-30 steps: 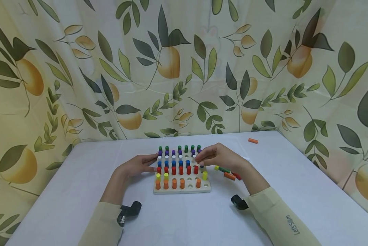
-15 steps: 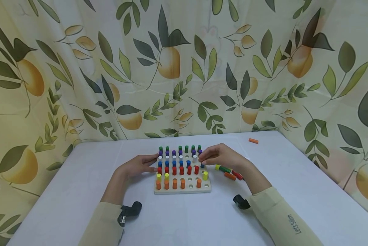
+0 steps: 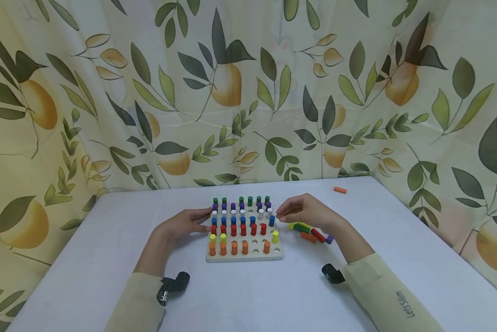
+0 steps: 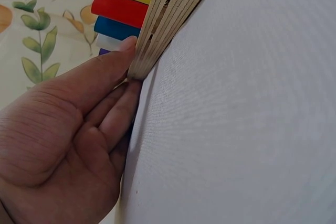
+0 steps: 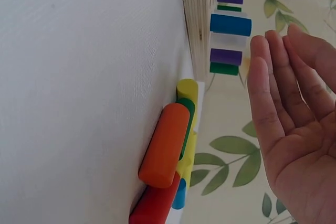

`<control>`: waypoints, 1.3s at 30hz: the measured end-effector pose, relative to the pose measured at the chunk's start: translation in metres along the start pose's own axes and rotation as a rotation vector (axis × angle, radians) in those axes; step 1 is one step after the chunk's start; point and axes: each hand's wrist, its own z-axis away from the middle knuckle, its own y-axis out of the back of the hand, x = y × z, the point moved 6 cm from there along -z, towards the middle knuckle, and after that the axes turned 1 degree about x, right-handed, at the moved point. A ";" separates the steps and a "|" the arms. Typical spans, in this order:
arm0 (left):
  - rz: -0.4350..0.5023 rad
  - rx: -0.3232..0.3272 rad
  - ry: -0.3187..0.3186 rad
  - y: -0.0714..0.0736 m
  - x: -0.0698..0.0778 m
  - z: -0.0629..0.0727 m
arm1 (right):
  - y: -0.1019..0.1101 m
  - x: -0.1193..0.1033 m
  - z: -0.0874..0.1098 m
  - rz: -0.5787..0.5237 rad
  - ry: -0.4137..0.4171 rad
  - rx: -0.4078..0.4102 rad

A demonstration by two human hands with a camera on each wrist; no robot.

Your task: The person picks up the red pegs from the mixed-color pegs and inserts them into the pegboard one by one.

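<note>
A wooden pegboard [image 3: 244, 258] lies on the table, with rows of coloured pegs standing in it. At its left edge rests my left hand [image 3: 181, 224]; in the left wrist view the thumb touches the board's side and the other fingers lie at its lower edge. My right hand [image 3: 308, 212] hovers just right of the board, its fingers extended and nothing between them. Closest to its fingertips are a blue peg [image 3: 272, 221] and a white peg [image 3: 269, 212] at the right ends of their rows. Bare holes show in the yellow and orange rows.
Right of the board lies a loose group of pegs, including an orange peg [image 5: 164, 145], a red peg [image 3: 318, 235] and a purple peg [image 3: 329, 239]. Another orange peg [image 3: 340, 190] lies near the table's back edge. A leaf-patterned curtain [image 3: 248, 92] hangs behind.
My right hand has drawn back rightward from the board. The rightmost white and blue pegs, and a purple peg on the table, have come into sight. My left hand stays at the board.
</note>
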 end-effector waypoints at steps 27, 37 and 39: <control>0.016 -0.033 -0.059 -0.001 -0.003 -0.004 | 0.027 0.026 0.022 0.036 -0.044 0.021; 0.005 -0.035 -0.067 -0.001 -0.003 -0.003 | 0.039 0.043 0.035 0.054 -0.101 0.082; 0.001 -0.032 -0.069 -0.001 -0.003 -0.003 | 0.041 0.046 0.037 0.052 -0.118 0.089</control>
